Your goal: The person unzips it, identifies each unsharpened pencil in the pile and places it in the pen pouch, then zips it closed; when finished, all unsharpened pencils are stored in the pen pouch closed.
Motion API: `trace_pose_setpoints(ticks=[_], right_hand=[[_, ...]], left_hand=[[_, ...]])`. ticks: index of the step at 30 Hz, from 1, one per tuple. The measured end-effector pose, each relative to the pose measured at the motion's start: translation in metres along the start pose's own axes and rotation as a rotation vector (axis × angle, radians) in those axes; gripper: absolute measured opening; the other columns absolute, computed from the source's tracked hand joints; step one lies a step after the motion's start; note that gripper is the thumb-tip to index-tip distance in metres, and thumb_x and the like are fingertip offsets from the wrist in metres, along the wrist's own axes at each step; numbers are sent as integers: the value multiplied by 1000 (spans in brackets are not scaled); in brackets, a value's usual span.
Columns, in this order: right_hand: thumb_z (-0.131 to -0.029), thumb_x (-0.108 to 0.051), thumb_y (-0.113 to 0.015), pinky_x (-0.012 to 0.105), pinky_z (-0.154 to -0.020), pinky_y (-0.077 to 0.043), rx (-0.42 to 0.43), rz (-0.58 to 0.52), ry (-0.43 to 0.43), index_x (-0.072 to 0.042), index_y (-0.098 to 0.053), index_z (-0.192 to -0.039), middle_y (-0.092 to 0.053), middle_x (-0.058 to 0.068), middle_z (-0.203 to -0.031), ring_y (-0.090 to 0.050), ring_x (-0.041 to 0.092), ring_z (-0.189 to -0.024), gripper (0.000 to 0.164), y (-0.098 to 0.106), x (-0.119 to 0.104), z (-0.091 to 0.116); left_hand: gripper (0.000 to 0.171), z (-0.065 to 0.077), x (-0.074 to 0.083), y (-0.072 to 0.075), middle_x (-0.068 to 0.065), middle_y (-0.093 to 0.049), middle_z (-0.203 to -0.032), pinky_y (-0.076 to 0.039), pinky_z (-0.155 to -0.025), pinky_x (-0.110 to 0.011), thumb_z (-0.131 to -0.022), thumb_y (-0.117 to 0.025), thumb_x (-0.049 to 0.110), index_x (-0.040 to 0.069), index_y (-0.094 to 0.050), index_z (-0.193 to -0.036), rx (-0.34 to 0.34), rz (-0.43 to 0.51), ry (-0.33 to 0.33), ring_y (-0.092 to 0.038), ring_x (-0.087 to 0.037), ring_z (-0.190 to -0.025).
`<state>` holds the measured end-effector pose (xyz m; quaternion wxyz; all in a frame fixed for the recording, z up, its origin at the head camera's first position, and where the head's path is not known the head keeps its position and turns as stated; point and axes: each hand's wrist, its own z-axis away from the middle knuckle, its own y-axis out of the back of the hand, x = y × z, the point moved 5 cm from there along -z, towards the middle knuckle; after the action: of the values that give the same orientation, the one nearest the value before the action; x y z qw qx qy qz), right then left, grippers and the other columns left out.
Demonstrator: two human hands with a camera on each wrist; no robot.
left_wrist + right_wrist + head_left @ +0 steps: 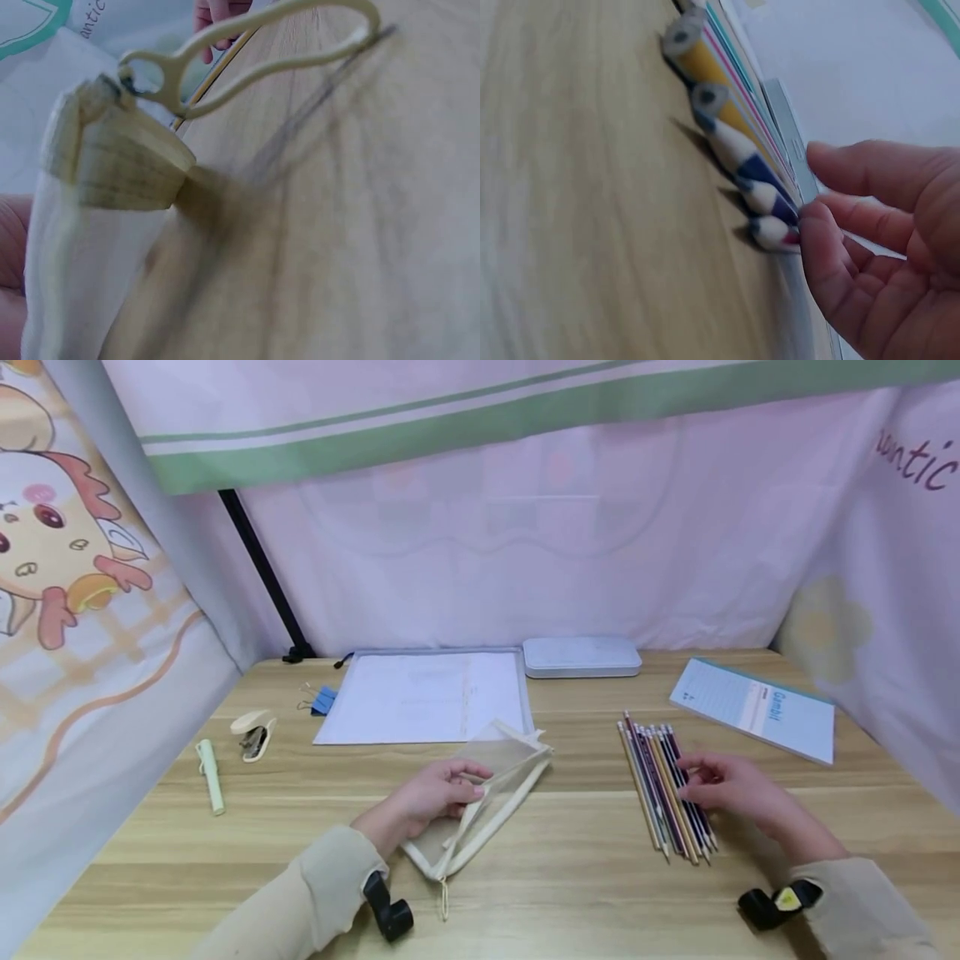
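Observation:
In the head view my left hand point(431, 802) pinches the edge of a sheer off-white zip pouch point(498, 818) resting on the table. The left wrist view shows the pouch's beige pull loop point(270, 71) close up, with part of the hand at the left edge. To the right lies a row of several pencils point(663, 789), their sharpened tips toward me. My right hand point(731, 789) is beside the row's right side, fingers loosely bent. In the right wrist view its fingertips point(817, 225) are at the outermost pencil, with thumb and fingers apart.
A white sheet on a clear folder point(423, 697) lies behind the pouch, with a pale blue case point(582, 657) beside it. Blue binder clips point(323, 700), a stapler point(254, 735) and a light green pen point(211, 777) are on the left. A notepad point(753, 706) lies back right.

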<state>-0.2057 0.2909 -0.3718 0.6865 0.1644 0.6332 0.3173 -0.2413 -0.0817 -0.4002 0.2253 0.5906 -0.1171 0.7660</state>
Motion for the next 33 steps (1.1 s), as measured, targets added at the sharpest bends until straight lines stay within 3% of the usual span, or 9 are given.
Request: trace_pose_setpoints(ticks=[8,15,20,27,33], right_hand=[[-79,-30,-72,27,-57,-44,68,196,-21,6,-55,-117,-55,5,-80,-50,16,-69,55,-5,-11,-6],[-79,-23,-72,29,-56,-47,50,228,-68,9,-55,-117,-55,6,-76,-53,16,-65,53,-10,-16,-13],[-78,-21,-72,29,-59,-52,6,239,-122,13,-51,-120,-57,11,-83,-57,15,-67,59,-11,-21,-17],[-78,-25,-73,33,-63,-52,-16,294,-197,14,-50,-121,-60,25,-106,-61,16,-71,63,-10,-24,-21],[-79,-23,-71,32,-61,-49,-27,318,-240,13,-51,-120,-62,10,-83,-59,16,-66,58,-11,-28,-23]], left_hand=[[38,0,0,0,2,-56,-76,-46,-60,-20,-84,-61,3,-1,-54,-121,-6,27,-7,-51,-7,-64],[39,-1,0,-1,4,-52,-70,-45,-59,-20,-84,-62,3,-1,-54,-122,-10,23,-11,-50,-7,-63],[39,-1,2,-1,4,-52,-71,-45,-60,-19,-84,-61,4,-1,-53,-122,-11,18,-11,-50,-6,-64],[39,0,2,0,3,-52,-71,-45,-60,-21,-84,-62,3,0,-54,-122,1,12,-10,-50,-8,-64],[40,1,0,0,3,-52,-69,-46,-61,-22,-83,-62,4,1,-54,-122,3,5,-11,-50,-8,-64]])
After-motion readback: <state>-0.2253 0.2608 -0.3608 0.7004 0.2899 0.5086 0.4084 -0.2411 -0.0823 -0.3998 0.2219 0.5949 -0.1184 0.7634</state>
